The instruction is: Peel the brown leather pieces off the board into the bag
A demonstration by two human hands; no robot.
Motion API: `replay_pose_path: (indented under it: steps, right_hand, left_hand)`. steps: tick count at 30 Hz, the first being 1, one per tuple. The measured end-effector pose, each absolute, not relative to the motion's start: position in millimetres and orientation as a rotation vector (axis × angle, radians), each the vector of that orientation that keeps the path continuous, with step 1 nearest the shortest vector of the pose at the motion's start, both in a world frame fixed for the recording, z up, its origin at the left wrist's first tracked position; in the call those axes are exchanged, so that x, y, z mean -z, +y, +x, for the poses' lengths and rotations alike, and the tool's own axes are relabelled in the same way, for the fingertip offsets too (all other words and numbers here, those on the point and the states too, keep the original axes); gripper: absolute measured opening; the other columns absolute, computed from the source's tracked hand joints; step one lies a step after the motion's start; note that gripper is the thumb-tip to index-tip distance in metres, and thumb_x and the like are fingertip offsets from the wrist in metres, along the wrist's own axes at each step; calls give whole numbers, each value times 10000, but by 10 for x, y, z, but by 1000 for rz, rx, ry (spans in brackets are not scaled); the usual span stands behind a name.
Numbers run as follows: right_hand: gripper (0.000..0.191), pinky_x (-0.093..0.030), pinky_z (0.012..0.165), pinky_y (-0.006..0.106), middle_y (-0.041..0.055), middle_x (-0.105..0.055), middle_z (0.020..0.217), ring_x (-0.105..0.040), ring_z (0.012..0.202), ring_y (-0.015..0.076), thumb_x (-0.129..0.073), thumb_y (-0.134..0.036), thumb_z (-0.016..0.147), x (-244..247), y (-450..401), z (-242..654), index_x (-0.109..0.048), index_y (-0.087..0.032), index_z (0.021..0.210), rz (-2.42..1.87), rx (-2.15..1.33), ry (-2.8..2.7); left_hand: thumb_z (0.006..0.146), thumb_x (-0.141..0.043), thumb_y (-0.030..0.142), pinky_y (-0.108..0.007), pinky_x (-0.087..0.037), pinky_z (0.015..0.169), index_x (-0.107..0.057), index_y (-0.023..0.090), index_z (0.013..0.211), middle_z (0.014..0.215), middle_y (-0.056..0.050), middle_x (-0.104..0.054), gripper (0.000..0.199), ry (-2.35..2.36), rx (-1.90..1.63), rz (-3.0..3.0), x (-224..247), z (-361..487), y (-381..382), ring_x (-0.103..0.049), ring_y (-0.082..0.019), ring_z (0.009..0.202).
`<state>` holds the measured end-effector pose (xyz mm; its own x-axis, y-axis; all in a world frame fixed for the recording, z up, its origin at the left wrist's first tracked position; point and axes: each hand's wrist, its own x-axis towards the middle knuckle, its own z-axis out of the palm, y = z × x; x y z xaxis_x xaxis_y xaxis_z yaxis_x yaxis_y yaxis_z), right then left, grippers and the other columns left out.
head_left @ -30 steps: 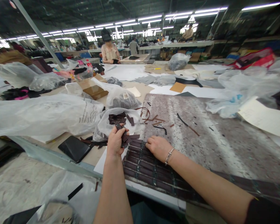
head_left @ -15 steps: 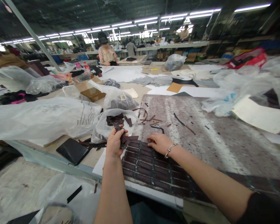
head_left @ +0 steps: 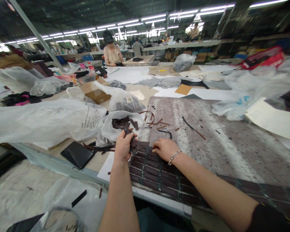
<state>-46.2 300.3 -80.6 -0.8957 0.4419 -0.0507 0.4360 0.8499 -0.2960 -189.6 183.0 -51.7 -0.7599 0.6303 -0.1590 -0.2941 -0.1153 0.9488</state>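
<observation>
My left hand (head_left: 124,145) is closed around a bunch of dark brown strips (head_left: 134,149), short flat pieces that look like leather. One of them sticks out toward my right hand. My right hand (head_left: 166,150) rests at the far edge of the rows of brown strips (head_left: 151,172) laid side by side on the board. Its fingers are curled with the fingertips down at the top row; whatever is between them is hidden. Just beyond my left hand, an open plastic bag (head_left: 140,129) holds more dark brown pieces (head_left: 120,123).
Loose strips and scraps (head_left: 160,122) are scattered over the speckled board (head_left: 207,145). A black tablet-like object (head_left: 76,154) lies near the table edge at left. Plastic bags (head_left: 45,120) crowd the left, others (head_left: 236,93) the right. A co-worker (head_left: 112,53) is across the tables.
The view has shifted slightly. My left hand, with the brown strips, has come a little to the right, closer to my right hand, which stays at the top row.
</observation>
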Motion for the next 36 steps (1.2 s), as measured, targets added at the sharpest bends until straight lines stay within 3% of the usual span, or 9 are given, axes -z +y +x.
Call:
replay_pose_path:
  steps: [6, 21, 28, 36]
  right_hand:
    - [279, -417, 856, 245, -6, -650, 1020, -578, 945, 142, -468, -331, 851, 724, 3241, -283, -637, -230, 1049, -911, -808, -2619]
    - [221, -413, 722, 258, 47, -616, 904, -563, 836, 172, -513, -375, 822, 842, 2879, -425, -653, -225, 904, -719, -431, -2902]
    - [177, -390, 614, 262, 40, -653, 798, -579, 763, 188, -618, -367, 708, 792, 2919, -625, -670, -226, 801, -1033, -570, -2968]
    - [116, -358, 557, 224, -15, -653, 721, -572, 687, 137, -640, -355, 674, 816, 3049, -629, -670, -251, 717, -1002, -850, -2952]
  left_hand:
    - [649, -601, 240, -163, -386, 430, -509, 191, 977, 669, 7, -560, 344, 1595, -1898, 418, 546, -1850, 1834, -527, -93, 528]
    - [627, -629, 216, -161, -411, 462, -513, 181, 951, 656, 17, -562, 346, 1461, -2123, 284, 555, -1931, 1814, -530, -79, 523]
    - [635, -635, 234, -165, -414, 455, -520, 190, 960, 676, 12, -567, 347, 1479, -2107, 313, 568, -1928, 1837, -536, -86, 531]
    - [639, -632, 240, -170, -413, 449, -512, 188, 968, 685, 8, -562, 355, 1478, -2088, 314, 553, -1928, 1857, -534, -90, 538]
